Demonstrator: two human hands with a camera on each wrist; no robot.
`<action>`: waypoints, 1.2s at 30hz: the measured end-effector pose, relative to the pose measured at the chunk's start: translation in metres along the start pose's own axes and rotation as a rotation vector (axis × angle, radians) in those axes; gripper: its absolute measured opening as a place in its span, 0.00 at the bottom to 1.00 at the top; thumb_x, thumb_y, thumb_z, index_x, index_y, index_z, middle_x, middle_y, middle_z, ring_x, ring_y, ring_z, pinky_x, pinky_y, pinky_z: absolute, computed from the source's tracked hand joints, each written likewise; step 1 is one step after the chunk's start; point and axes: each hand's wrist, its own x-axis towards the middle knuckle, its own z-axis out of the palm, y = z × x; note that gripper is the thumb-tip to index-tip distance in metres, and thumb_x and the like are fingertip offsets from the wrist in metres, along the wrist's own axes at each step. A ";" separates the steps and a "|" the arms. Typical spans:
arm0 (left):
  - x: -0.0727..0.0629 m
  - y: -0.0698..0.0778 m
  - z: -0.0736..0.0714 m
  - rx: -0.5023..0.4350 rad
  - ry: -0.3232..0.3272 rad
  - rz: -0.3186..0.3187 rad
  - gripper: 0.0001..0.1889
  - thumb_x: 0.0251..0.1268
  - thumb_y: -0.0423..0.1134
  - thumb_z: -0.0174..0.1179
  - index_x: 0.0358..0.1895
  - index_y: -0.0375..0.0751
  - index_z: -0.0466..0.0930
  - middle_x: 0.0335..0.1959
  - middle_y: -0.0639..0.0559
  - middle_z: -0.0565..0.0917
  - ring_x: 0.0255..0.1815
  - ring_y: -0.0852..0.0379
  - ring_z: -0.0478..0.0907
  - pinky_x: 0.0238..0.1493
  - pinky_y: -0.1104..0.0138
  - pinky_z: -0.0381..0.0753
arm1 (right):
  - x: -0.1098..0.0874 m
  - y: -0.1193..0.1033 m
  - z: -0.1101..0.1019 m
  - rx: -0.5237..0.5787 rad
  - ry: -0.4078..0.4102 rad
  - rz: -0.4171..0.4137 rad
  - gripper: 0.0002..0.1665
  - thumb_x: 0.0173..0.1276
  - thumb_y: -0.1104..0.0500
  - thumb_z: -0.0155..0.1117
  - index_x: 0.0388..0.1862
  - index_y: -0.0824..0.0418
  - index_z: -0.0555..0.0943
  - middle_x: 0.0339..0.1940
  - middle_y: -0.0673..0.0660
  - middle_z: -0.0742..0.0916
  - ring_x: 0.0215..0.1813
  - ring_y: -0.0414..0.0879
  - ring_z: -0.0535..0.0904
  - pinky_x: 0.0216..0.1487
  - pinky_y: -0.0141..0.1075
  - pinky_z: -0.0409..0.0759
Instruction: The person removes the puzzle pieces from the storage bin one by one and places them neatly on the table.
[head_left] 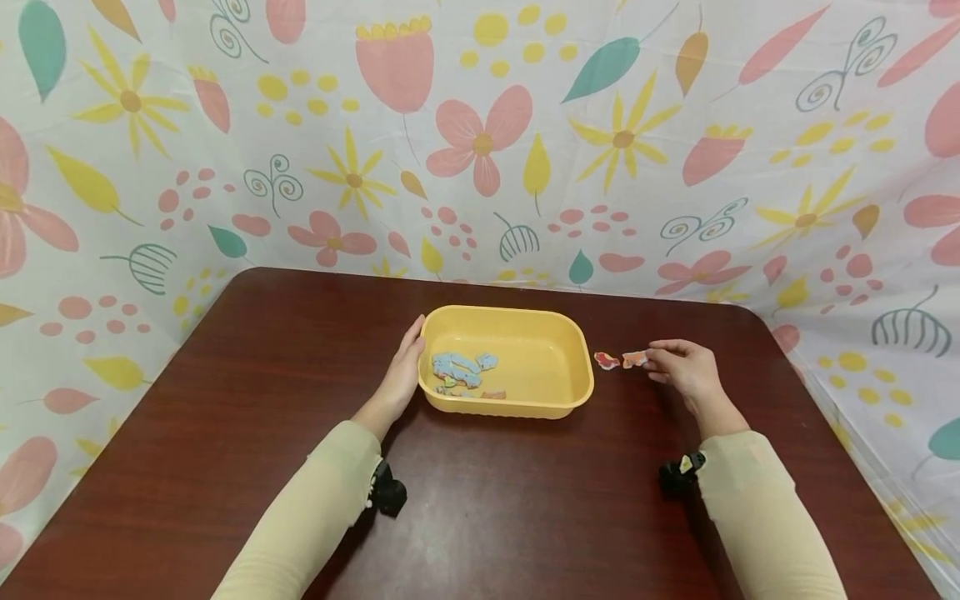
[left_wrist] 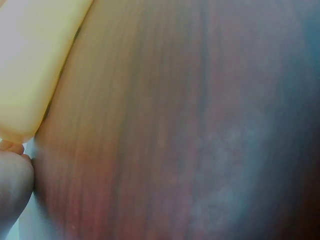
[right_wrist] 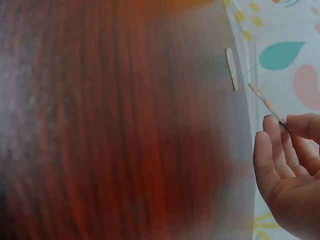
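A yellow plastic basin (head_left: pixel 531 408) stands on the dark table, with several flat blue cutout pieces (head_left: pixel 454 367) lying in its left part. My left hand (head_left: pixel 397 379) rests along the basin's left side, its fingers reaching up to the rim. To the right of the basin, my right hand (head_left: pixel 686 371) pinches a thin orange-and-white cutout piece (head_left: pixel 633 359) by its edge between thumb and fingertips. Just left of that piece is a red cutout piece (head_left: pixel 606 361) with a pale border. In the right wrist view the held piece (right_wrist: pixel 265 100) appears edge-on, tilted.
A brownish cutout piece (head_left: pixel 493 395) lies by the basin's near wall, beside a small yellow piece (head_left: pixel 449 382). The brown wooden table (head_left: pixel 525 500) extends around the basin. A floral cloth (head_left: pixel 480 208) hangs behind the table's far edge and along both sides.
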 end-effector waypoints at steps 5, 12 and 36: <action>0.011 -0.010 -0.002 0.031 0.026 0.019 0.26 0.79 0.46 0.29 0.77 0.53 0.42 0.78 0.57 0.45 0.78 0.56 0.38 0.76 0.56 0.42 | 0.003 0.000 -0.002 -0.054 0.001 0.026 0.28 0.71 0.60 0.54 0.63 0.78 0.65 0.31 0.39 0.83 0.34 0.32 0.84 0.39 0.32 0.83; 0.012 -0.008 0.000 0.029 0.031 0.032 0.26 0.78 0.45 0.29 0.77 0.52 0.42 0.77 0.56 0.46 0.77 0.56 0.40 0.75 0.57 0.44 | 0.006 0.001 -0.002 -0.076 0.003 0.048 0.28 0.71 0.60 0.52 0.63 0.78 0.66 0.30 0.38 0.82 0.33 0.31 0.84 0.39 0.32 0.83; -0.007 0.012 0.002 0.003 -0.010 -0.013 0.27 0.78 0.40 0.28 0.77 0.46 0.39 0.78 0.50 0.42 0.78 0.52 0.37 0.76 0.57 0.42 | 0.012 0.003 0.004 -0.138 0.050 0.094 0.29 0.72 0.54 0.49 0.63 0.76 0.69 0.42 0.56 0.83 0.32 0.29 0.82 0.38 0.31 0.83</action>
